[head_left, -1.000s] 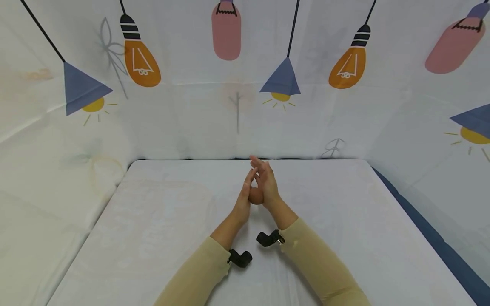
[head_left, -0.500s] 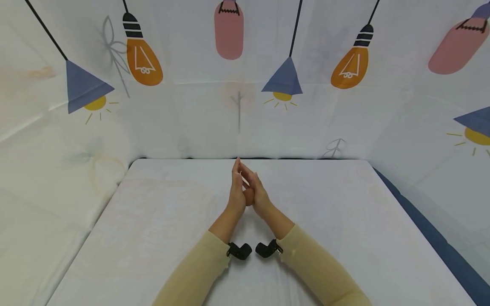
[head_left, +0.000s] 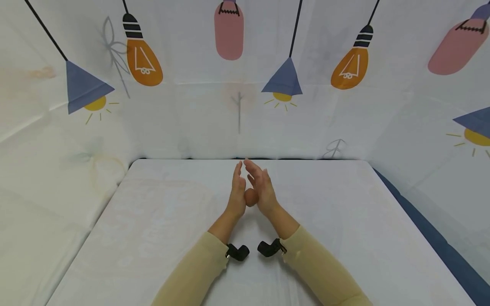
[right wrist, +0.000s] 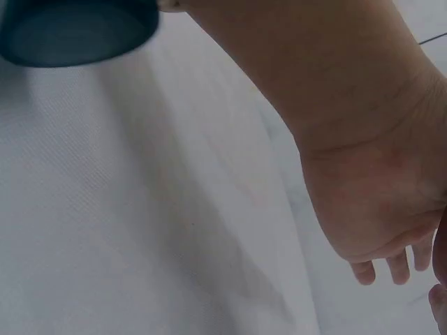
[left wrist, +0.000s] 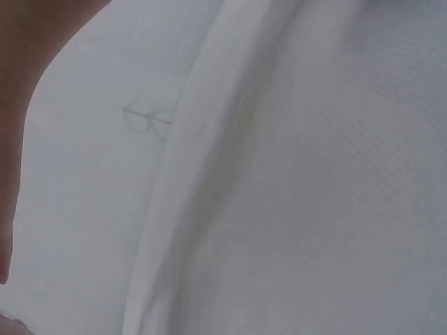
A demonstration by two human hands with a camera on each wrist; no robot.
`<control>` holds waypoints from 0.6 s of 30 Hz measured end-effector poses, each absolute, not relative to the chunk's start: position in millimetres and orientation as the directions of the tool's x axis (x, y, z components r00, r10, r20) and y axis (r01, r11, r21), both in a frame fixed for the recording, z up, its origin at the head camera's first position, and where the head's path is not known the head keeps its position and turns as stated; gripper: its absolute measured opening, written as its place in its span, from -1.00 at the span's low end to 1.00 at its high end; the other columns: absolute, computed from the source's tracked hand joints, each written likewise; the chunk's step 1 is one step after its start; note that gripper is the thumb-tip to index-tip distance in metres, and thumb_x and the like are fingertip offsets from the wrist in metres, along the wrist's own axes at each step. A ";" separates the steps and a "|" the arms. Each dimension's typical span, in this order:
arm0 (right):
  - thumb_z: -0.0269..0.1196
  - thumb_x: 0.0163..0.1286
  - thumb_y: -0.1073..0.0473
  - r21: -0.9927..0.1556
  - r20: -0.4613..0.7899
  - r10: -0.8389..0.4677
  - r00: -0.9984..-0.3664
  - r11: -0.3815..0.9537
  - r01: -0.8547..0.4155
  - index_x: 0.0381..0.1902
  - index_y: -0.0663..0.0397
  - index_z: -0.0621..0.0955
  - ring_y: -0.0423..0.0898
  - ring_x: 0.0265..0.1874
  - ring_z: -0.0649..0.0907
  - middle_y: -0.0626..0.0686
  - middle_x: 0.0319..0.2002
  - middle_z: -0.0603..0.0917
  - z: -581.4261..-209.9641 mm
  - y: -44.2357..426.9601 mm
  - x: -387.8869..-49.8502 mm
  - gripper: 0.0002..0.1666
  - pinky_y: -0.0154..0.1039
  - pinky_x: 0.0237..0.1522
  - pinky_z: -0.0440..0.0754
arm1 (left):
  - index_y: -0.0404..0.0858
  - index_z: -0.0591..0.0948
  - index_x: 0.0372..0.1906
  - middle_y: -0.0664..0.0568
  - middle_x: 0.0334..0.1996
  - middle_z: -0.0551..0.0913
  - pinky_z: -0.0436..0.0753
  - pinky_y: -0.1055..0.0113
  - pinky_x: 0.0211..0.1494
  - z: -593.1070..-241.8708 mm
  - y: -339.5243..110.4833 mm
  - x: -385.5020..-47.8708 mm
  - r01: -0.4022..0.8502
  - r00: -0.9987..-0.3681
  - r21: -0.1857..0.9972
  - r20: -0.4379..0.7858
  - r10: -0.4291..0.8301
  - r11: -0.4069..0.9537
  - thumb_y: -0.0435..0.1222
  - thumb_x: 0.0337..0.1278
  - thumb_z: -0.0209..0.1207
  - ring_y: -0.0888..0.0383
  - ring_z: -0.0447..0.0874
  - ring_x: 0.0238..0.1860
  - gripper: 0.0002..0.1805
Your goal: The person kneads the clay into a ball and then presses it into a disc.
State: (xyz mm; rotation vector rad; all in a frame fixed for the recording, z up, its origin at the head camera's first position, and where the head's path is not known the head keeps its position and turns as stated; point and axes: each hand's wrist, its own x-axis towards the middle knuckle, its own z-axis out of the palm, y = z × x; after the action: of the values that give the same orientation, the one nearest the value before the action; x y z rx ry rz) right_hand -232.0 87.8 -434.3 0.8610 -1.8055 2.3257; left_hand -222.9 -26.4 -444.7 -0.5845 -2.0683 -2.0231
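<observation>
In the head view a round reddish-brown ball (head_left: 251, 197) sits between the two palms, above the white table. The left hand (head_left: 236, 193) presses on its left side with fingers extended forward. From the other side the right hand (head_left: 264, 191) presses on it, its fingers also extended and slightly spread. The fingertips of the two hands stand close, a small gap between them. In the left wrist view part of a hand (left wrist: 10, 174) shows at the left edge. The right wrist view shows a palm (right wrist: 377, 195) with several fingertips below; the ball cannot be made out clearly.
The white-covered table (head_left: 160, 238) extends around both forearms. Behind it hangs a pale cloth (head_left: 183, 114) printed with lamps and bulbs. Black wrist cameras (head_left: 238, 252) sit at the cuffs, and dark blue fabric (head_left: 421, 225) lines the table's right side.
Over the last second the hands and ball have shifted slightly left. Since half a second ago the right hand has slid forward and right against the left, and the fingertips have parted.
</observation>
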 end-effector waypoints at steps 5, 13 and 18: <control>-0.31 0.61 -0.24 -0.882 0.442 -0.188 -0.877 -0.271 -0.386 0.49 0.38 0.20 0.09 0.52 0.12 0.27 0.52 0.18 -431.3 89.4 -237.9 -0.14 0.14 0.50 -0.11 | -0.38 -0.13 0.58 -0.30 0.57 -0.15 -0.02 -0.35 0.44 -442.5 -21.6 -216.3 0.419 -0.887 0.908 0.401 0.230 0.033 0.38 0.40 -0.49 -0.30 -0.16 0.54 0.03; -0.18 0.57 0.02 -0.909 0.396 -0.115 -0.911 -0.192 -0.371 0.45 0.39 0.29 0.10 0.49 0.17 0.27 0.48 0.26 -433.8 90.9 -247.6 -0.32 0.13 0.50 -0.06 | -0.16 -0.12 0.62 -0.07 0.61 -0.13 -0.06 -0.28 0.48 -464.3 -17.7 -226.1 0.392 -0.869 0.911 0.413 0.275 -0.128 0.28 0.49 -0.54 -0.21 -0.05 0.55 -0.16; -0.15 0.59 0.01 -0.935 0.348 -0.150 -0.926 -0.125 -0.331 0.49 0.28 0.28 0.04 0.51 0.15 0.17 0.51 0.24 -438.8 92.7 -252.4 -0.34 0.10 0.50 -0.05 | -0.17 -0.11 0.62 -0.06 0.61 -0.13 -0.13 -0.21 0.52 -458.2 -17.6 -223.4 0.374 -0.857 0.891 0.438 0.271 -0.256 0.25 0.52 -0.51 -0.15 -0.03 0.55 -0.18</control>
State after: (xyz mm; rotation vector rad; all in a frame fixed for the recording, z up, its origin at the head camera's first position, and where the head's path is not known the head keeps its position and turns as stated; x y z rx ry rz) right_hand -252.4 92.7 -438.8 0.5519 -1.9907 2.1988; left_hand -223.4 -17.6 -458.2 -0.8144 -1.8719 -2.2964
